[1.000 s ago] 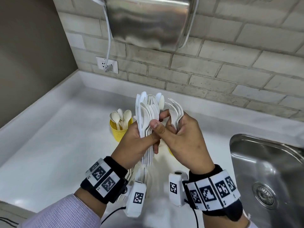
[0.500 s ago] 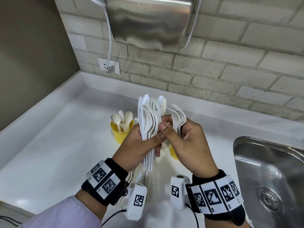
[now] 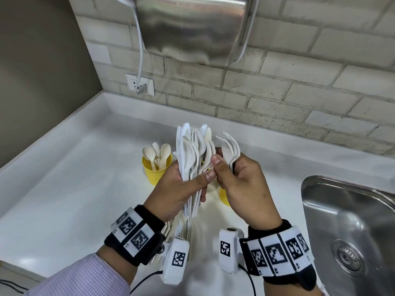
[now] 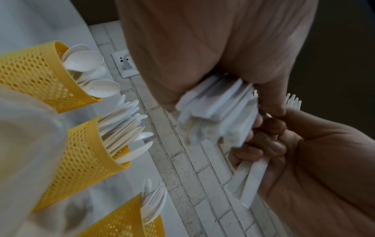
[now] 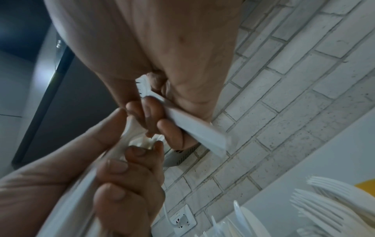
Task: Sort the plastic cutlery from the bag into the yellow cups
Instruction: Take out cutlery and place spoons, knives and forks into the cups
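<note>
My left hand (image 3: pixel 188 184) grips an upright bundle of mixed white plastic cutlery (image 3: pixel 192 150) over the counter. My right hand (image 3: pixel 239 178) holds a few white forks (image 3: pixel 230 146) in its curled fingers, while its thumb and forefinger reach into the bundle. Three yellow mesh cups stand below: one with spoons (image 4: pixel 40 77), one with knives (image 4: pixel 85 154), one with forks (image 4: pixel 125 221). In the head view the spoon cup (image 3: pixel 156 167) is left of my hands, and another yellow cup (image 3: pixel 224 195) shows partly under my right hand.
A steel sink (image 3: pixel 350 231) lies at the right. A steel dispenser (image 3: pixel 192 28) hangs on the brick wall, with a white cable running to a wall socket (image 3: pixel 140 84). The white counter (image 3: pixel 74 178) spreads to the left, bounded by a brown side wall.
Both hands have stayed together over the cups, shifting slightly up. The right thumb has slid from the front of the bundle to its right edge.
</note>
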{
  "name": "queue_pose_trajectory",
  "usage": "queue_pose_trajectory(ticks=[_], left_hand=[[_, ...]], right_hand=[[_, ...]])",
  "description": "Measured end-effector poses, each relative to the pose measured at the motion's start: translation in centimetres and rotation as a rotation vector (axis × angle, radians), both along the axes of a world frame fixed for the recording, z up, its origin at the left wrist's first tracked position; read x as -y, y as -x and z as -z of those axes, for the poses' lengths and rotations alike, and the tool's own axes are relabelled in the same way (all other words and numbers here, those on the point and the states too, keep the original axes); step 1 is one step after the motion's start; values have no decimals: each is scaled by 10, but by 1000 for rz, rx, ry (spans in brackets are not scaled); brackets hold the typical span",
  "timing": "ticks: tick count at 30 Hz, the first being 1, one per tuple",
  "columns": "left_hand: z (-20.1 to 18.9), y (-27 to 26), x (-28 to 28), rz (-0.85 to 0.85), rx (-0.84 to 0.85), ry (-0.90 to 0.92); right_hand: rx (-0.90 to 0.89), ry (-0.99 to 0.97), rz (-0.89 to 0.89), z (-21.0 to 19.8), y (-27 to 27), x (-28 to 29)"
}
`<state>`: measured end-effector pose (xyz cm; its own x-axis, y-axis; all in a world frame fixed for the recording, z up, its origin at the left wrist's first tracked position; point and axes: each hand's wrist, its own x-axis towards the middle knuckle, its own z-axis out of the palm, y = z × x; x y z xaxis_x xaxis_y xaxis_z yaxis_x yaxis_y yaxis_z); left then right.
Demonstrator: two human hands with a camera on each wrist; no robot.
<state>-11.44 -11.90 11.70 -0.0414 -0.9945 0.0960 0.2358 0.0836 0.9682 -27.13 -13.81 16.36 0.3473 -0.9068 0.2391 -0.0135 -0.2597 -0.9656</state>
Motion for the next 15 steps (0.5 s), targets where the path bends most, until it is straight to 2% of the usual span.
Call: queue_pose_trajectory(ticks=[6, 10, 15], left_hand=[[-4, 2, -5, -22, 29, -14], [-7, 5, -6, 16, 26, 54], [-12, 10, -7, 10, 19, 107]], right_hand=[[48, -108, 158, 7, -3, 5], [127, -219, 144, 13, -3, 6], [62, -182, 97, 12, -1, 2]])
